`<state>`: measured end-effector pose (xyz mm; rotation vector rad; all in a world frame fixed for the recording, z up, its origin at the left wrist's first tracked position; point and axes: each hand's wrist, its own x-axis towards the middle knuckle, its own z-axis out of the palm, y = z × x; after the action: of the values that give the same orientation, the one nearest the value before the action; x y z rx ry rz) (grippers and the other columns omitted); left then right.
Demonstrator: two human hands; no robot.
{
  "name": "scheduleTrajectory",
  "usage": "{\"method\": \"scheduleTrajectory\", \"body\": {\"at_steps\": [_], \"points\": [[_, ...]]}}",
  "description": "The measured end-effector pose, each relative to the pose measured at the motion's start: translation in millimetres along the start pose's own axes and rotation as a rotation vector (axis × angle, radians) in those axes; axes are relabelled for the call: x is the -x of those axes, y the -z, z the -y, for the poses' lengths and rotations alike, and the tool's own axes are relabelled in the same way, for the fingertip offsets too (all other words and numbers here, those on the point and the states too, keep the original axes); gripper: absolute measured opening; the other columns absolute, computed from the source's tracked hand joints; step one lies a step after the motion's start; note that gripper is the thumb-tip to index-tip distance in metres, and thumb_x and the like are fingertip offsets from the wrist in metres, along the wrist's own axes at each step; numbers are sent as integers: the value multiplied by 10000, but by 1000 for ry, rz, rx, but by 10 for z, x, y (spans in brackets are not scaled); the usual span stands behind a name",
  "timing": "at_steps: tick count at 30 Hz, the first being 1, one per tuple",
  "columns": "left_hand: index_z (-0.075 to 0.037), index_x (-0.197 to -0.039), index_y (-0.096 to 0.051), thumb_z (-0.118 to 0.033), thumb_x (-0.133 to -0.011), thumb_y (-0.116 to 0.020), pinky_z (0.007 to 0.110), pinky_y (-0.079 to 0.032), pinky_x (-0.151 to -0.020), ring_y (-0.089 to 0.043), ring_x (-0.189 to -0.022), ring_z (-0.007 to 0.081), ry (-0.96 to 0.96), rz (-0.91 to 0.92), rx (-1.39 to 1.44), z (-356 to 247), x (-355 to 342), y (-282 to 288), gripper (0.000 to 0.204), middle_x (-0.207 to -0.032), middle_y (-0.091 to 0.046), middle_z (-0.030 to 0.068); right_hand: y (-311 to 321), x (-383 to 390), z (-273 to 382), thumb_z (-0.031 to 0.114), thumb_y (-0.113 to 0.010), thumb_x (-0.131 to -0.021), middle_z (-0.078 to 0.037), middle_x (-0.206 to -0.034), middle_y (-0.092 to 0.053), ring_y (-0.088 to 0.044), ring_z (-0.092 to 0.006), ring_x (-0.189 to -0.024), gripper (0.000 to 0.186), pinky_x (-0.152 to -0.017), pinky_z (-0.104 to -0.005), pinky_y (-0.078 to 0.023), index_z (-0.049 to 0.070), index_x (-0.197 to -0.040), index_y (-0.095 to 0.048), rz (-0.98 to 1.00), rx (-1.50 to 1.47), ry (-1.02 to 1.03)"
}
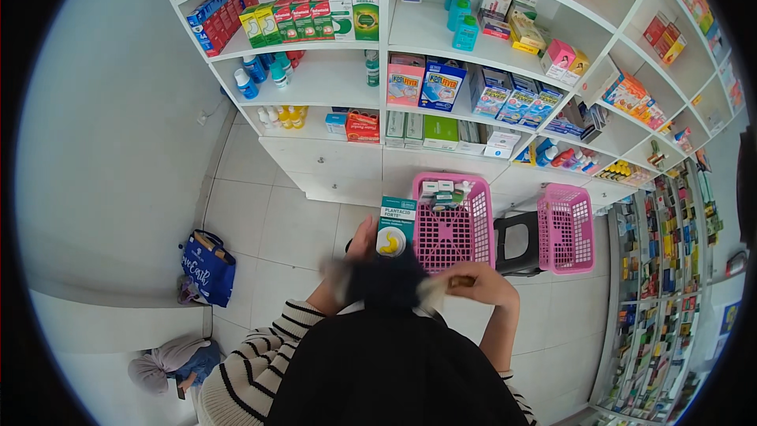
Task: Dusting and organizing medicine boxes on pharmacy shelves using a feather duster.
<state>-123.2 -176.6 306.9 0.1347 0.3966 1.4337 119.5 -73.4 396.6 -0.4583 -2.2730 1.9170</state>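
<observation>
My left hand (pixel 363 238) is closed around the left side of an upright teal and white medicine box (pixel 394 217) with a yellow stomach picture. In front of the box's lower part is a dark, cloth-like thing (pixel 386 282) with pale, fuzzy ends, smeared by motion. At its right end my right hand (pixel 482 284) has its fingers pinched on the pale part. A pink plastic basket (pixel 486 225) stands just beyond my hands, with several small boxes and white bottles (pixel 443 192) at its far end.
A second pink basket (pixel 566 262) stands to the right, beside a black stool (pixel 516 243). White shelves (pixel 331 95) of medicine boxes and bottles rise ahead, above drawers (pixel 319 162). A blue bag (pixel 211 268) lies on the floor at left; a person (pixel 177 363) sits lower left.
</observation>
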Motion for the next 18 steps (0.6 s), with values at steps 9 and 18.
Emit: {"method": "scheduleTrajectory", "body": {"at_steps": [9, 18], "points": [[-52, -1320, -337, -510, -918, -233, 447, -442, -898, -535, -1068, 307, 27, 62, -2, -30, 115, -291, 618, -1252, -475, 160, 51, 1, 62, 29, -641, -779, 18, -731, -558, -474, -43, -648, 276, -573, -185, -384, 68, -1051, -614, 12, -2, -103], [-8, -1306, -288, -330, -839, -562, 409, -435, -913, -502, -1112, 305, -425, 272, -730, 27, 29, 410, 629, -1284, -421, 187, 60, 102, 84, -37, -624, -769, -18, -869, -607, -539, -71, -746, 311, -674, -201, -450, 40, -1069, -596, 72, -46, -20]]}}
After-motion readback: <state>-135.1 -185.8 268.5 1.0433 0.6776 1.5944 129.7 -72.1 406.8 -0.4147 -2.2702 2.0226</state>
